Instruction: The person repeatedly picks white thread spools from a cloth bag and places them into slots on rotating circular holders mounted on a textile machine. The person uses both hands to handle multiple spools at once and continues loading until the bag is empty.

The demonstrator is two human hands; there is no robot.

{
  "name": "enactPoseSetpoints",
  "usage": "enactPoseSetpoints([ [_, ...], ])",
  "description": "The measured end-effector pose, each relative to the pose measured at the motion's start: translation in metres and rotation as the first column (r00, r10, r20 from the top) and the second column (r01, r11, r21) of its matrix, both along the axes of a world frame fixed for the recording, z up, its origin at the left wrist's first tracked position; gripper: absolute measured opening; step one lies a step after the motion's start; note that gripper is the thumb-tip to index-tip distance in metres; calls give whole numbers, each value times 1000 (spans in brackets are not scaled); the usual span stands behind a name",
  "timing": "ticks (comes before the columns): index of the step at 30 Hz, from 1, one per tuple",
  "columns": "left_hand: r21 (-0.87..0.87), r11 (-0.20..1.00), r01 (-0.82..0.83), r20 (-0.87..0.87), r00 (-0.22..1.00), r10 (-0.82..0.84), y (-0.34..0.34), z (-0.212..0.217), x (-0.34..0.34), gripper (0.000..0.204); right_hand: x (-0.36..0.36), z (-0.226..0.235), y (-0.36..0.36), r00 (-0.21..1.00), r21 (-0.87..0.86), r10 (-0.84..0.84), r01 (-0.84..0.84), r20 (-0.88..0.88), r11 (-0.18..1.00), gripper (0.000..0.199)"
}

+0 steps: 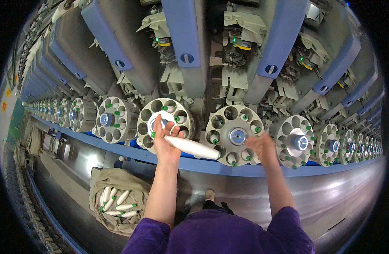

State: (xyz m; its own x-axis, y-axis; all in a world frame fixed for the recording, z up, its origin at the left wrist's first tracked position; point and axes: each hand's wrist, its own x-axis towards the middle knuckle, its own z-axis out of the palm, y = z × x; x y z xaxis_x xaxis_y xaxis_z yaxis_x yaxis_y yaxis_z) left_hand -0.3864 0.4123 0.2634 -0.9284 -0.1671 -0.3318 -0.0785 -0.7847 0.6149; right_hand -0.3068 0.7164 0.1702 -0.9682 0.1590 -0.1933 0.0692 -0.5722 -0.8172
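Yarn bobbin (pixel 193 147), white, smooth, long, tapered, held in left hand (pixel 164 148)

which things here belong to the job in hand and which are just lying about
In the job:
white bobbin, in the left hand
round magazine, blurred right hand at its right side
probably the spare bobbins in the cloth-lined bin

Just around:
blue panel above
shoe below
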Motion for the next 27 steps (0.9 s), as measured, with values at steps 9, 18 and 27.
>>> enactPoseSetpoints([
  [9,70,989,134,-40,991,-131,21,3,20,37,-21,75,-59,954,428,168,-47,-249,903,25],
  [18,-48,968,246,-133,959,-250,23,18,31,37,-13,84,-124,682,660,689,-638,246,397,47],
  [27,396,842,367,-342,910,-235,-33,54,21,32,-8,56,-100,342,141,920,-937,194,319,52],
])
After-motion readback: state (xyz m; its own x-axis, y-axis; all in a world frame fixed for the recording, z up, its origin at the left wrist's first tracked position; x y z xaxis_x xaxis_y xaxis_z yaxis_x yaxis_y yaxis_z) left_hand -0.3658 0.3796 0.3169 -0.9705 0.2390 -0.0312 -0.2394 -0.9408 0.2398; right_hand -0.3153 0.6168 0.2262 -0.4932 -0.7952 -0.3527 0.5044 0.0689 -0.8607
